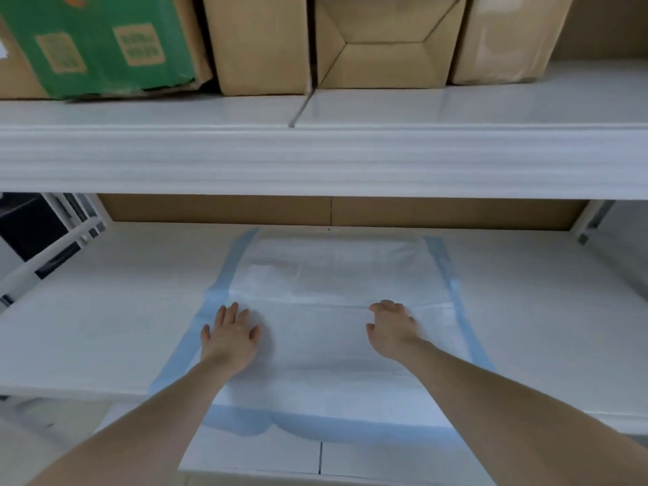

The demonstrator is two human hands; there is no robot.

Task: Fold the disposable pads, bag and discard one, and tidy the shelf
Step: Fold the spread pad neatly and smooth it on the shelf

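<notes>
White, blue-edged rectangular pad [326, 338] spread on shelf [105, 331], pressed under flat left hand [229, 333], pinched by curled right hand [391, 326].

This is looking like a storeroom or stock area rather than a living space. White metal shelving [322, 163] is filling the view, with plain boards and a ribbed front rail. Brown cardboard cartons [382, 47] are sitting side by side on the upper shelf, next to a green printed box [101, 43]. More cardboard [333, 211] is lining the back of the lower shelf [87, 327], and another white rack [52, 240] is standing at the left.
</notes>
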